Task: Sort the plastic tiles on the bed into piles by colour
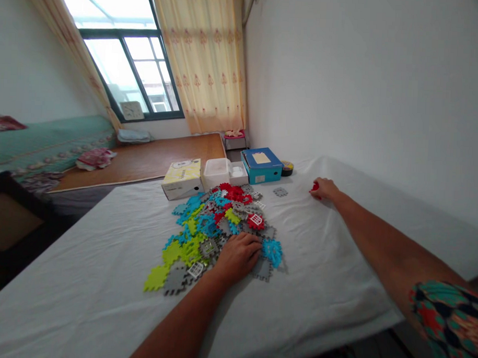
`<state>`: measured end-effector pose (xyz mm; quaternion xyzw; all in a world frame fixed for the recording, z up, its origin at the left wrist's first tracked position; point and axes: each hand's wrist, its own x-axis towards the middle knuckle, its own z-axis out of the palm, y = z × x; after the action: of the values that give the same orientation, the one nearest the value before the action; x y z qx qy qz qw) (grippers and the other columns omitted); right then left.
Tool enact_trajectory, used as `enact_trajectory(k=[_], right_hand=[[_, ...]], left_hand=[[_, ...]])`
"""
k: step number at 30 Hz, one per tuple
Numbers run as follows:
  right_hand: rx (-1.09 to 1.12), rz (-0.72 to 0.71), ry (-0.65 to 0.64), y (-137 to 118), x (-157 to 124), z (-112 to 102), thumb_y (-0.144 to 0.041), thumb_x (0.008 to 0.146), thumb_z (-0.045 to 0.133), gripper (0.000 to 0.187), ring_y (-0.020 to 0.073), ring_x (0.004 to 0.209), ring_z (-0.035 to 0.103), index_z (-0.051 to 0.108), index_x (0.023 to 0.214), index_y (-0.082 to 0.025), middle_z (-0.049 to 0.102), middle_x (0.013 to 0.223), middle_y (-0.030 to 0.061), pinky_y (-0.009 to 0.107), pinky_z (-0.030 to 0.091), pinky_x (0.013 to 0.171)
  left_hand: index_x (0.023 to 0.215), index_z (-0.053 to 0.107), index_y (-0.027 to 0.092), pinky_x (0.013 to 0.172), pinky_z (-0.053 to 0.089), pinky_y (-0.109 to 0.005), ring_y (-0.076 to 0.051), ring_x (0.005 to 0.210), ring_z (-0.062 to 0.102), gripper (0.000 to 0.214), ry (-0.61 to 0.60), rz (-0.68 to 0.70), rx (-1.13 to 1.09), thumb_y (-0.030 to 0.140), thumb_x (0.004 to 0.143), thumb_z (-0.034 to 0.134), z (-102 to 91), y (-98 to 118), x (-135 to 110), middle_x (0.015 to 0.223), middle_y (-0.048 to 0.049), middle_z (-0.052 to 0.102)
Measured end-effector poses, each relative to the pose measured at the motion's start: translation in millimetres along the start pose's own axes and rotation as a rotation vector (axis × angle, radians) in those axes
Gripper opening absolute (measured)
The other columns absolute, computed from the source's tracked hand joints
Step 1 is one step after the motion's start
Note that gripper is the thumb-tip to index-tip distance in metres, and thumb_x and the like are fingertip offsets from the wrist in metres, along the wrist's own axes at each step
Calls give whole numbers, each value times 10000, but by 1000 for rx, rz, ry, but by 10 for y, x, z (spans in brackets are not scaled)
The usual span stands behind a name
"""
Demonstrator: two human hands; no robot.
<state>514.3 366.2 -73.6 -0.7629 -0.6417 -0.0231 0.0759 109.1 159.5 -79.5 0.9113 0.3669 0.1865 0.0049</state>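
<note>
Holding red piece (314, 187) in right hand (325, 189), left hand (241, 254) on tiles (190, 250).

A blue box (263, 169) is sitting with a roll of tape (287, 168) lying just to its right. Left of the box, a white container (218, 170) and a yellow box (184, 179) are standing. Behind it, a pink stool (235, 133) is standing; beyond it leftward, a curtain (200, 57) is hanging and a clock (132, 110) is resting.
</note>
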Motion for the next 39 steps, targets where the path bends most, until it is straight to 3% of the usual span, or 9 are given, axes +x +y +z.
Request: enact_trajectory(k=[4, 9, 12, 17, 21, 23, 26, 29, 39], right_hand=[[89, 81, 82, -173, -52, 41, -533, 713, 698, 726, 384, 1234, 439, 530, 1313, -162, 557, 1301, 196, 514, 423, 913], [220, -310, -7, -739, -90, 69, -320, 736, 731, 452, 267, 1091, 588, 662, 1172, -219, 638, 1234, 105, 357, 451, 918], [242, -346, -44, -1013, -116, 203, -256, 690, 762, 462, 273, 1030, 631, 690, 1144, -221, 685, 1161, 93, 339, 454, 904], [277, -300, 104, -1161, -249, 451, -325, 846, 600, 314, 271, 1089, 597, 702, 1126, -227, 693, 1138, 93, 350, 422, 942], [399, -318, 308, -1261, -367, 435, -328, 855, 569, 300, 261, 1075, 584, 711, 1080, -189, 680, 1140, 113, 375, 417, 949], [497, -430, 235, -1374, -439, 349, -331, 870, 541, 290, 236, 979, 617, 719, 1030, -166, 703, 1060, 110, 352, 446, 894], [692, -637, -59, -1587, -597, 217, -428, 893, 510, 346, 183, 778, 642, 723, 983, -171, 728, 888, 56, 289, 484, 740], [786, -730, -238, -1758, -772, 145, -504, 825, 601, 410, 173, 761, 649, 714, 1057, -185, 733, 928, 40, 266, 493, 704], [929, -713, -278, -1871, -882, 117, -467, 774, 681, 357, 192, 819, 665, 721, 989, -186, 730, 970, 60, 286, 525, 724]], left_hand=[[1031, 669, 247, 836, 448, -343, -192, 1027, 579, 202, 4, -5, -6, 275, 927, 497, 8, 1, 0, 1107, -23, 677], [1027, 672, 242, 839, 449, -341, -191, 1026, 579, 205, 5, 0, -7, 279, 928, 497, -4, 2, 5, 1104, -29, 677], [1034, 670, 244, 836, 452, -337, -192, 1027, 579, 207, 0, 5, -6, 281, 925, 499, -11, 3, 6, 1109, -29, 676], [1047, 665, 241, 850, 449, -341, -191, 1037, 574, 207, -11, 5, 5, 277, 923, 503, -3, 5, 1, 1117, -27, 673], [1046, 663, 243, 875, 443, -344, -186, 1032, 572, 211, -20, 3, 0, 281, 932, 489, 0, 7, -2, 1120, -23, 671], [1048, 658, 247, 876, 441, -344, -189, 1041, 567, 205, -31, 2, 0, 276, 927, 495, -8, 10, 0, 1131, -18, 667], [1049, 654, 246, 873, 439, -343, -194, 1046, 562, 203, -44, 0, 2, 273, 925, 496, -28, 20, 7, 1134, -20, 665], [1043, 656, 246, 871, 437, -338, -190, 1040, 560, 206, -52, 3, 0, 270, 929, 486, -43, 26, 15, 1126, -21, 666], [1049, 661, 251, 871, 438, -332, -183, 1024, 564, 213, -47, 3, 2, 273, 929, 486, -45, 23, 17, 1115, -20, 666]])
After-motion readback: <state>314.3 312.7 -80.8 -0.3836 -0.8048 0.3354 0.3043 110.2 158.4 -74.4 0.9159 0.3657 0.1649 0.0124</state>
